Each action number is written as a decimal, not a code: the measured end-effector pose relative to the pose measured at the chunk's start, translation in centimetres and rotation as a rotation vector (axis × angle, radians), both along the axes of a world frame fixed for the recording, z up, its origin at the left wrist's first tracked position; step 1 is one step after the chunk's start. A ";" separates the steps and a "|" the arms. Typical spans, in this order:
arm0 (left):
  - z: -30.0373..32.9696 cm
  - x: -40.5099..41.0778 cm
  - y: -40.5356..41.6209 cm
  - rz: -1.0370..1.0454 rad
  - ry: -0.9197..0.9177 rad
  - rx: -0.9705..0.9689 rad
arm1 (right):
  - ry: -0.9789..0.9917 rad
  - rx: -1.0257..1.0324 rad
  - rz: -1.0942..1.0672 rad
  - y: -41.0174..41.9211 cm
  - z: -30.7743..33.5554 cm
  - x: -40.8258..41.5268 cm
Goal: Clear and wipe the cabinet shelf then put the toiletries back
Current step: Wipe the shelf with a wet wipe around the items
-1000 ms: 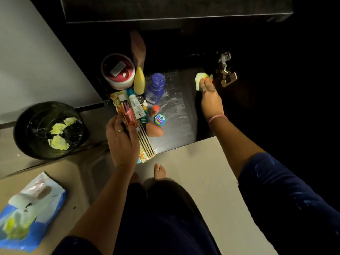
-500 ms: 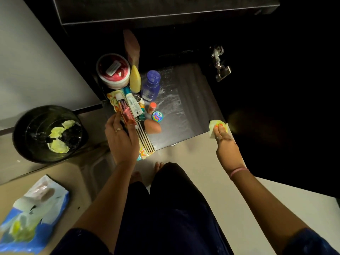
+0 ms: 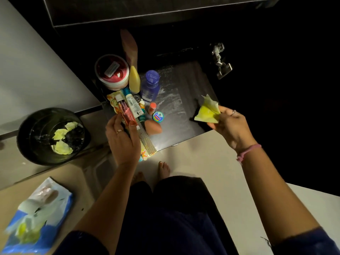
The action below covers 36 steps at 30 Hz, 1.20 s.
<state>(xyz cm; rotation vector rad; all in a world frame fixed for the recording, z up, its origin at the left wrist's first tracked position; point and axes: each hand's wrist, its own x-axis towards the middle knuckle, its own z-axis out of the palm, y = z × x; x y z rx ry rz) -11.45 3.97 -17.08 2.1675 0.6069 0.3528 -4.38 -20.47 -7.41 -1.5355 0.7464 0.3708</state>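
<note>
So far we have only the bare right half of the shelf (image 3: pixel 184 111) wiped and streaky, our right hand (image 3: pixel 230 124) pinching the yellow wipe (image 3: pixel 208 112) above it, while our left hand (image 3: pixel 122 138) grips toiletries (image 3: pixel 139 100) crowded on the left side, uncleared.

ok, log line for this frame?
stage: shelf wiped | left hand: holds pink tube | right hand: pinches yellow wipe | toiletries: crowded left

Toiletries (image 3: pixel 136 100) crowd the shelf's (image 3: pixel 184 115) left side, bin (image 3: pixel 49 135) further left
</note>
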 end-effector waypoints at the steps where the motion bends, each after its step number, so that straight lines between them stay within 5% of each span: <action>1: 0.0 0.0 0.0 0.004 0.002 -0.002 | 0.023 0.085 -0.047 0.0 0.0 0.3; 6: 0.2 0.1 -0.2 0.012 0.002 0.000 | 0.114 0.421 -0.227 -0.7 -0.5 0.5; 9: 0.3 0.1 -0.1 0.016 0.003 0.000 | 0.099 0.449 -0.261 -1.0 -1.0 0.5; 19: 0.2 0.0 -0.1 0.020 0.031 -0.002 | -0.220 -0.214 0.054 1.2 -1.7 5.1; 25: 0.3 0.1 -0.2 0.019 0.023 -0.019 | -0.685 -1.040 0.408 4.8 -1.4 12.5; 30: 0.2 0.0 -0.3 0.034 0.027 -0.058 | -0.504 -1.372 0.809 6.8 -1.9 17.8; 36: 0.3 0.0 -0.3 0.046 0.018 -0.076 | -0.357 -1.400 0.904 7.3 -4.4 18.9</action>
